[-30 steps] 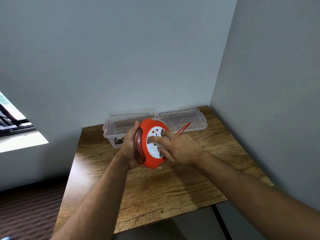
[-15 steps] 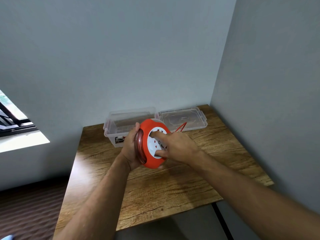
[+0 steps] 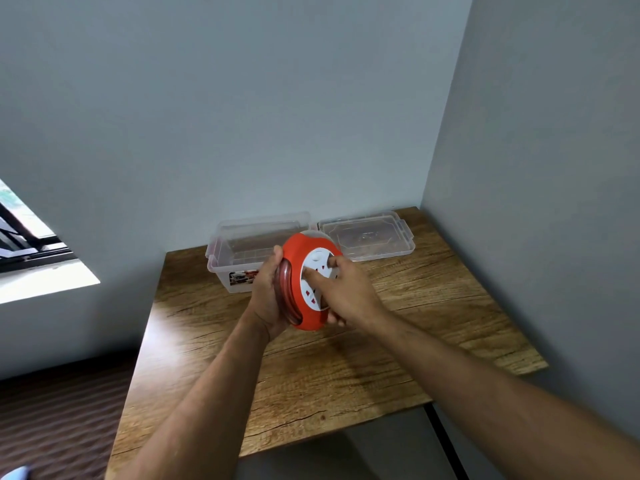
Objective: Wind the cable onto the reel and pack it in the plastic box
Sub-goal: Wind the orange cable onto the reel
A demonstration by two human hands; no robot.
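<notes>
Reel: round orange plastic cable reel (image 3: 300, 271) with a white socket face, held on edge above the wood-grain counter (image 3: 398, 341), just in front of the box.
Cable: glossy dark red cable (image 3: 286, 292) coiled in the reel's groove, showing at the reel's 9 o'clock edge.
Left hand: left hand (image 3: 266, 299) cups the reel's back and rim from 9 o'clock, fingers wrapped over the groove, thumb at the top edge.
Right hand: right hand (image 3: 346, 292) lies across the white face from 3 o'clock, fingers spread narrow and pressing the face, lower fingers curled under the rim.
Box: clear rectangular plastic box (image 3: 228, 258), open, with a printed label on its front wall, at the counter's 12 o'clock edge against the grey wall.
Lid: clear flat plastic lid (image 3: 374, 237) with moulded clips, lying just beside the box at its 3 o'clock.
</notes>
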